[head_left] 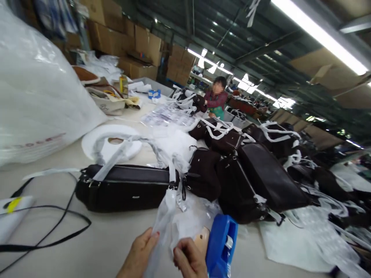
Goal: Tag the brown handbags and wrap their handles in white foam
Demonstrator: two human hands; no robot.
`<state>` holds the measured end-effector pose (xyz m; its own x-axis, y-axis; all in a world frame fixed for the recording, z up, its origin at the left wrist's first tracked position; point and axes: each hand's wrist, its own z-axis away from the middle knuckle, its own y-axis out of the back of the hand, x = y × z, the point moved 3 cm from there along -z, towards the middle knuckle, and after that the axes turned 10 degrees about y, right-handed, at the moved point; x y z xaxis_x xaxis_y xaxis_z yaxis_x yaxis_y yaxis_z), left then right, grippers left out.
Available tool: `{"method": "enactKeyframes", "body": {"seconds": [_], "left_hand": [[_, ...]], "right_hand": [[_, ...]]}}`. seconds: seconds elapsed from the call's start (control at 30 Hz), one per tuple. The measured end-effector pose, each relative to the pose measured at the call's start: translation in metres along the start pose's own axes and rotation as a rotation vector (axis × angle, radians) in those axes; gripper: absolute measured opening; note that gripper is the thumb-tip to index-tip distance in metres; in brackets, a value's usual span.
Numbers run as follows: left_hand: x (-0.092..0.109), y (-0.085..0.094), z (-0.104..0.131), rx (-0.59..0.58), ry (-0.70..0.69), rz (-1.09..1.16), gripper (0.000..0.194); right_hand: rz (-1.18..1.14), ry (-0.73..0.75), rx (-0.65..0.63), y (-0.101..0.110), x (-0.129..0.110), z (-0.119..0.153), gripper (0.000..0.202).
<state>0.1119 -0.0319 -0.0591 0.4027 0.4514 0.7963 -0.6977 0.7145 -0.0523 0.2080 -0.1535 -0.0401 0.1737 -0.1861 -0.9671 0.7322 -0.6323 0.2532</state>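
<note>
My left hand (138, 251) pinches a translucent white wrapping strip (164, 218) that runs down from the right end of a dark handbag (127, 189). The handbag lies lengthwise on the table, its handle (114, 160) wrapped in the same white material. Just right of the strip, my right hand (191, 256) is closed with its fingers curled; what they hold, if anything, is hidden. Beside it lie a gold phone (202, 239) and a blue plastic tape dispenser (222, 245). Crumpled clear plastic (197, 210) spreads behind that hand.
Several dark bags (269, 173) with wrapped handles crowd the right side. A big white plastic sack (43, 92) bulges at the left, near a white roll (111, 144). Black straps (63, 210) trail along the left. A person (217, 100) works at the far end.
</note>
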Motion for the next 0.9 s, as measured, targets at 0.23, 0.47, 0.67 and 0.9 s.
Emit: {"method": "enactKeyframes", "body": {"seconds": [0.23,0.47,0.67,0.9], "left_hand": [[0.008,-0.002,0.009,0.047,-0.123,-0.074,0.035],[0.004,-0.004,0.007,0.113,-0.153,-0.195,0.031],[0.012,-0.003,0.011,0.062,-0.154,-0.064,0.03],[0.022,-0.002,0.012,0.012,-0.084,0.015,0.029]], "right_hand": [[0.316,0.088,-0.255,-0.036,-0.061,-0.053,0.018],[0.405,-0.152,-0.156,-0.031,-0.034,-0.065,0.017],[0.142,-0.305,-0.067,-0.022,-0.009,-0.063,0.033],[-0.381,-0.249,-0.08,-0.045,-0.011,-0.048,0.025]]}}
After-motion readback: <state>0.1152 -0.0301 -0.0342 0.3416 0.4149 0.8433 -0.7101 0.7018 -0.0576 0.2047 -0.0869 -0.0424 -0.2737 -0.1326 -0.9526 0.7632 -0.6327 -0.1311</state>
